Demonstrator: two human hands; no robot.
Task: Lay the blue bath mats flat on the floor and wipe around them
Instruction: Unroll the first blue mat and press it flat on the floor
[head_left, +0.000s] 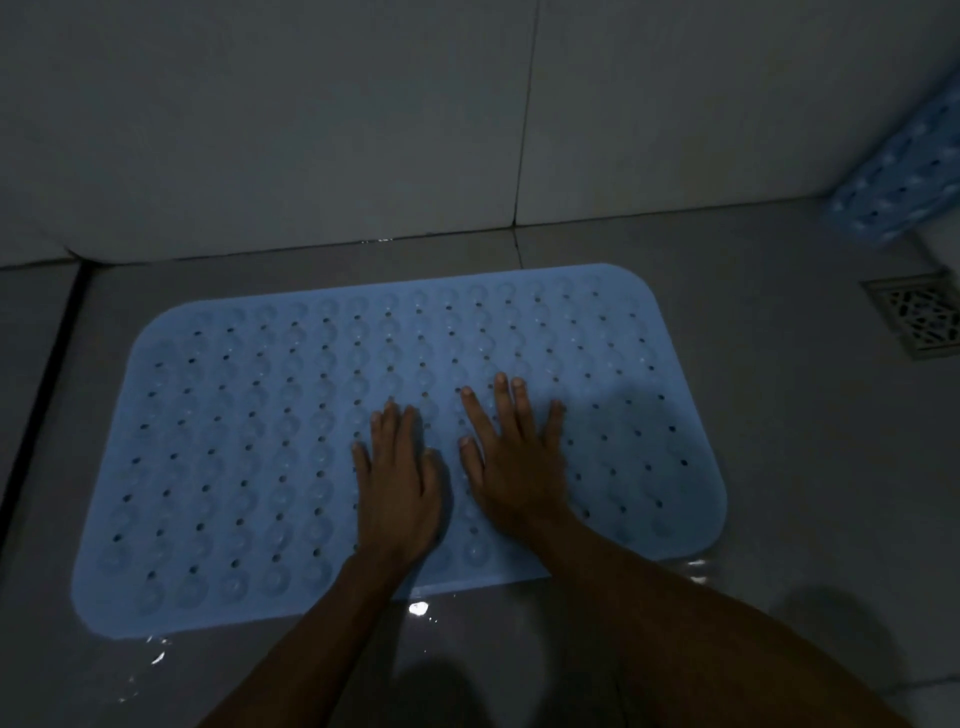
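Note:
A light blue bath mat (249, 441) with rows of holes and suction bumps lies flat on the grey tiled floor, its long side toward the wall. My left hand (400, 478) presses palm-down on the mat near its middle, fingers straight. My right hand (514, 457) lies flat beside it, fingers spread. A second blue mat (893, 176) leans against the wall at the far right, partly cut off by the frame edge.
A square metal floor drain (917, 317) sits right of the mat. The white tiled wall (311, 130) runs just behind the mat. Water glistens on the floor (156, 654) along the mat's near edge. A dark groove (47, 405) runs down the left.

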